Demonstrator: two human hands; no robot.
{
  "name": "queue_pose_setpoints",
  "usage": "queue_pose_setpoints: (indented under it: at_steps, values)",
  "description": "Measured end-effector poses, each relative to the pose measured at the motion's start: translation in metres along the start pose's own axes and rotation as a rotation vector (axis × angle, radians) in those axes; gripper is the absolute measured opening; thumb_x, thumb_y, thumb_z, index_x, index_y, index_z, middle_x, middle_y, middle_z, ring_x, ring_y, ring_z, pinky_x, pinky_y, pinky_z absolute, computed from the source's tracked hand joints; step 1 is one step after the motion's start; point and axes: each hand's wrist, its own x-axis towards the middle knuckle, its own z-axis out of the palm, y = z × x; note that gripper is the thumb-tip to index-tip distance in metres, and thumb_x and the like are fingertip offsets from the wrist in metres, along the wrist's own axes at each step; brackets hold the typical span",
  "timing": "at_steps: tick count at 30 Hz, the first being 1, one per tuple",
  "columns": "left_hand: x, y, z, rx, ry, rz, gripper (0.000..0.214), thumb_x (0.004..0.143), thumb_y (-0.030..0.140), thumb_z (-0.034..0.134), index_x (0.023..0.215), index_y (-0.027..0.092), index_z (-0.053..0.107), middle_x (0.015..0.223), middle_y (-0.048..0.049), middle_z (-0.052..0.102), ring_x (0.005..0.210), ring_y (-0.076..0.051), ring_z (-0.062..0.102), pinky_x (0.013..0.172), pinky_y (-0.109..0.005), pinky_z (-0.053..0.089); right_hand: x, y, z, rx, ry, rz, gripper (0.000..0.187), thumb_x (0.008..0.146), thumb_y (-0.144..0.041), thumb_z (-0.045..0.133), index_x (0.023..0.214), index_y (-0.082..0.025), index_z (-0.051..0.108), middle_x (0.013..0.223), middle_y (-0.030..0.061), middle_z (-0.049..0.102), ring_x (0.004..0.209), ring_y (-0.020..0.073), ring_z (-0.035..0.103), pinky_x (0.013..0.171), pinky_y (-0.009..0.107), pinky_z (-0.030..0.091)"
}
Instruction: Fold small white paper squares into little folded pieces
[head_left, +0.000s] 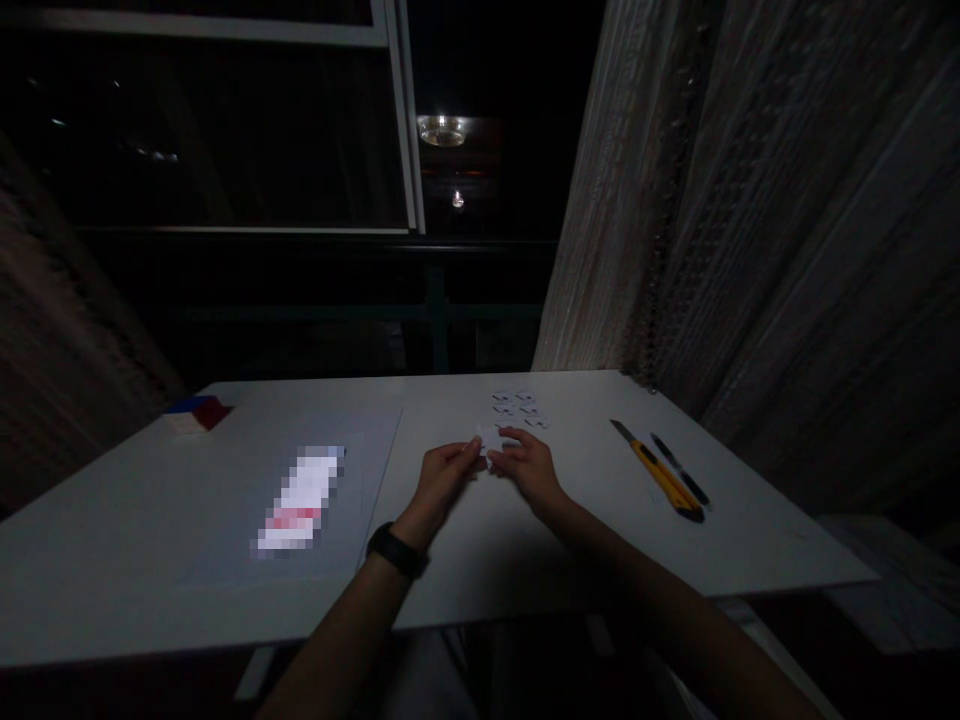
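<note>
Both my hands meet over the middle of the white table (525, 540). My left hand (442, 478), with a black watch on its wrist, and my right hand (531, 465) are closed in a pinch on one small white paper piece (489, 437) held between them just above the tabletop. Several similar small white cut pieces (519, 407) lie in a cluster right behind my fingers.
A yellow utility knife (660, 472) with its blade out and a black pen (679, 467) lie to the right. A grey cutting mat (300, 500) with a blurred-out item covers the left part. A red-and-blue object (199, 410) sits at the far left corner. Curtain hangs at right; dark window behind.
</note>
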Motion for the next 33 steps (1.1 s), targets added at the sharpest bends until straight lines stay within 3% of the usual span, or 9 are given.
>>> queue_pose_setpoints:
  at_steps: [5,10,19,26,30,33]
  values:
    - [0.0,-0.001,0.0,-0.013,0.011,0.015,0.041,0.059,0.047,0.072,0.077,0.009,0.069,0.074,-0.0115,0.068,0.065,-0.016,0.061,0.057,-0.023,0.043,0.001,0.001,-0.002,-0.014,0.019,-0.017,0.053,0.054,-0.036,0.074,0.098,-0.014,0.054,0.054,-0.0013,0.061,0.046,0.0123,0.055,0.051,0.026,0.044]
    - [0.002,-0.002,-0.001,-0.024,0.075,0.018,0.045,0.064,0.05,0.067,0.082,0.009,0.069,0.074,-0.0123,0.068,0.067,-0.018,0.062,0.054,-0.023,0.043,0.001,0.001,-0.002,-0.07,-0.017,-0.061,0.051,0.06,-0.036,0.07,0.103,-0.017,0.05,0.055,-0.0029,0.06,0.049,0.0126,0.056,0.048,0.023,0.042]
    - [0.004,-0.004,-0.002,-0.027,0.135,0.051,0.036,0.059,0.037,0.074,0.079,0.009,0.068,0.069,-0.0107,0.068,0.063,-0.016,0.061,0.054,-0.022,0.042,-0.004,-0.001,0.003,-0.125,-0.041,-0.04,0.058,0.062,-0.041,0.067,0.111,-0.018,0.043,0.057,-0.0031,0.06,0.053,0.0152,0.061,0.049,0.024,0.043]
    - [0.004,-0.005,-0.001,0.063,0.12,0.009,0.032,0.055,0.036,0.075,0.071,0.01,0.069,0.06,-0.0098,0.067,0.055,-0.016,0.061,0.048,-0.022,0.04,0.007,0.004,-0.008,-0.157,0.08,-0.118,0.042,0.06,-0.036,0.068,0.096,-0.019,0.052,0.075,0.0018,0.063,0.065,0.0146,0.061,0.058,0.026,0.046]
    - [0.004,-0.006,0.0,0.146,0.096,-0.012,0.031,0.055,0.036,0.075,0.069,0.01,0.069,0.054,-0.0087,0.065,0.046,-0.014,0.057,0.041,-0.021,0.034,0.012,0.01,-0.011,-0.185,0.081,-0.089,0.033,0.053,-0.031,0.072,0.079,-0.017,0.058,0.063,-0.0014,0.059,0.057,0.0128,0.056,0.054,0.025,0.044]
    - [0.004,-0.005,0.0,0.121,0.113,0.016,0.033,0.054,0.036,0.076,0.074,0.01,0.069,0.053,-0.0069,0.064,0.046,-0.014,0.057,0.042,-0.02,0.036,0.011,0.01,-0.01,-0.146,0.038,-0.05,0.031,0.053,-0.031,0.071,0.078,-0.017,0.058,0.053,-0.0046,0.056,0.049,0.0112,0.053,0.047,0.023,0.04]
